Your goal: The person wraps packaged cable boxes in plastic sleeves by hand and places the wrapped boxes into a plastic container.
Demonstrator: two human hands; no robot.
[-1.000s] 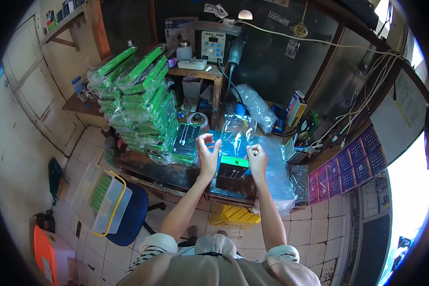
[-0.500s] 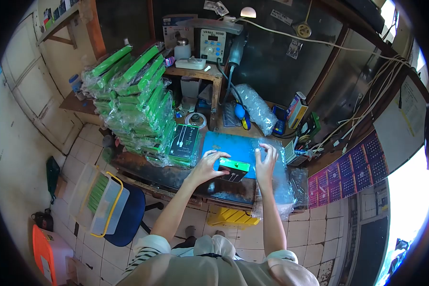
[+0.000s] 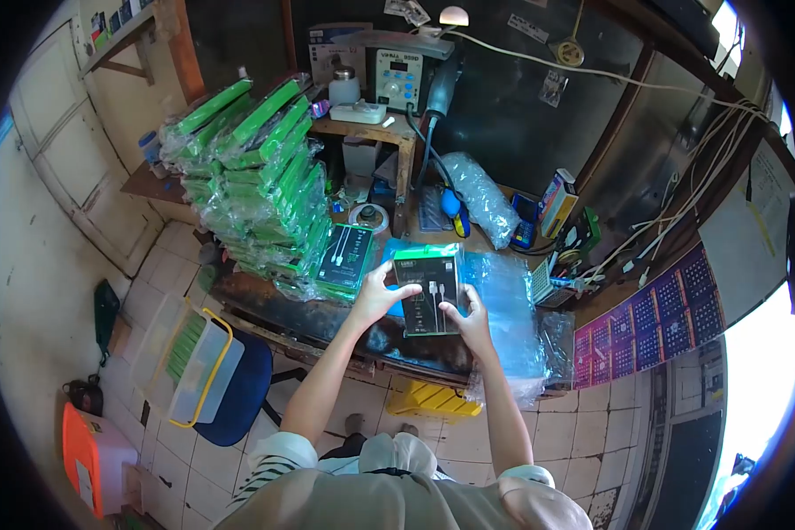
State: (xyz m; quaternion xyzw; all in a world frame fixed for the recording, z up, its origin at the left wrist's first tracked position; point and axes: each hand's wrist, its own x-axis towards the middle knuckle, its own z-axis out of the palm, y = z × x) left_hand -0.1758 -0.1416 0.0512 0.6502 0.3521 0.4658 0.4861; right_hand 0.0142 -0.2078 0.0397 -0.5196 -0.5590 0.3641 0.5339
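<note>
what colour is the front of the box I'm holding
The box front is mostly black, seen best in head view.

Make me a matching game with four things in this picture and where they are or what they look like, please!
Things:
1. black box
2. clear bin
3. calendar
4. tall stack of packs

Clues:
A. purple and dark blue
B. mostly green, wrapped in clear plastic
C. held by the left hand and the right hand
D. has a yellow handle

Right pairs: 1-C, 2-D, 3-A, 4-B
</note>
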